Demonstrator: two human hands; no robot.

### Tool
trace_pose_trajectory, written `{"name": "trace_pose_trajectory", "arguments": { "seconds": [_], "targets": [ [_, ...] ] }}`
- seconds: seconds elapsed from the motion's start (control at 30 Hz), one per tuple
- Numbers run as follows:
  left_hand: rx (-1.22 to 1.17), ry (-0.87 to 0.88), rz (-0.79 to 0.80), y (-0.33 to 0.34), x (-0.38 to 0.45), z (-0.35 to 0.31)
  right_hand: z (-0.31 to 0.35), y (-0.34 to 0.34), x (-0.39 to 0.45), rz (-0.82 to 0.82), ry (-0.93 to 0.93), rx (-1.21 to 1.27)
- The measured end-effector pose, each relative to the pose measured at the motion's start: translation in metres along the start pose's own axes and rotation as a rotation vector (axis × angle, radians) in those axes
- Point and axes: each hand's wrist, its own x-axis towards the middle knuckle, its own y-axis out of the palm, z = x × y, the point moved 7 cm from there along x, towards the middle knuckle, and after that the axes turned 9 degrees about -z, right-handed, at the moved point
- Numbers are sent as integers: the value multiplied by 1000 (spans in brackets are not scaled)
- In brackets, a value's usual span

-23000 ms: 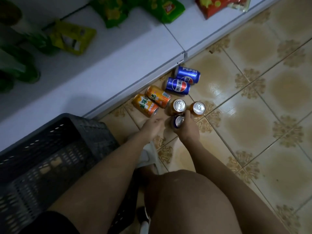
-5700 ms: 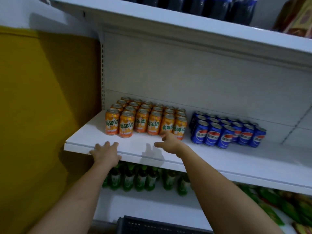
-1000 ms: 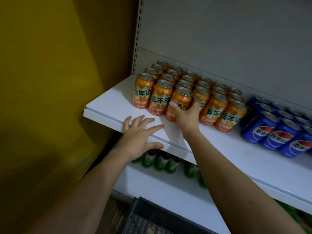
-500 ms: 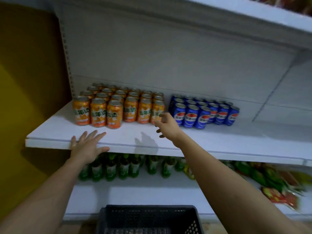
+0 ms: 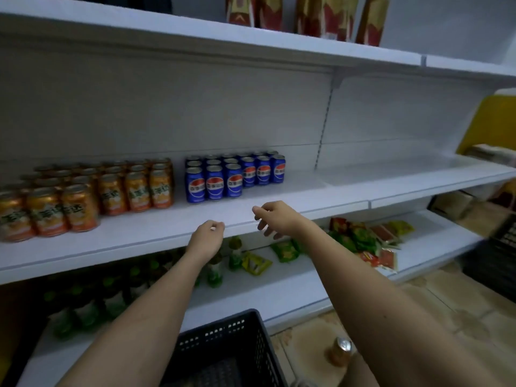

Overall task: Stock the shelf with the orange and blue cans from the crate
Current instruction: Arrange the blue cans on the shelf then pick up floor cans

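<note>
Several orange cans [image 5: 83,194] stand in rows at the left of the white middle shelf [image 5: 279,202]. Right of them stand several blue cans [image 5: 231,175] in a block. My left hand [image 5: 208,237] hovers at the shelf's front edge, fingers loosely curled, holding nothing. My right hand [image 5: 275,219] hangs over the shelf edge to the right of it, fingers relaxed and apart, also holding nothing. The dark plastic crate [image 5: 223,347] sits on the floor below, between my arms. One orange can [image 5: 339,351] stands upright on the tiled floor right of the crate.
Green bottles [image 5: 111,291] and snack packets [image 5: 360,238] lie on the lower shelf. Red and gold packages [image 5: 304,15] stand on the top shelf. The middle shelf is bare to the right of the blue cans. Another dark crate [image 5: 494,258] sits at the far right.
My view has swung right. My left hand has lifted off the shelf edge and curled. My right hand has drawn back from the orange cans to the shelf's front edge.
</note>
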Motion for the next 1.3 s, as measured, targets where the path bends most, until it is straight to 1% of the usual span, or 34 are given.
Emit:
{"name": "trace_pose_trajectory", "arguments": {
  "seconds": [0.07,0.17,0.23,0.3,0.4,0.5,0.63,0.7,0.77,0.93,1.07,1.2,1.3],
  "targets": [
    [-26,31,90,49,-13,-32,-37,-20,-4,-35,54,-1],
    [-77,80,220,123,-33,-61,-103,-49,-8,-109,126,13],
    [-79,95,310,171,-46,-66,-152,-60,-11,-127,189,30],
    [-59,72,392,218,-58,-59,-206,-66,-13,-134,268,58],
    [-4,2,491,287,-67,-30,-288,-65,-12,-170,400,52],
    [42,-68,584,352,-71,11,-369,-47,-11,-197,540,56],
    [105,-158,669,428,-76,70,-473,3,-11,-149,704,14],
    [117,-190,692,464,-78,99,-518,33,-12,-110,766,-20],
    [127,-215,714,501,-80,127,-555,61,-12,-104,805,-40],
    [163,-292,759,582,-95,191,-630,116,5,-157,789,-129],
    [100,-382,770,631,-108,225,-671,147,15,-164,784,-185],
    [111,-391,766,650,-110,241,-686,157,18,-235,742,-193],
    [181,-350,765,640,-108,246,-685,155,14,-240,721,-122]
  ]
}}
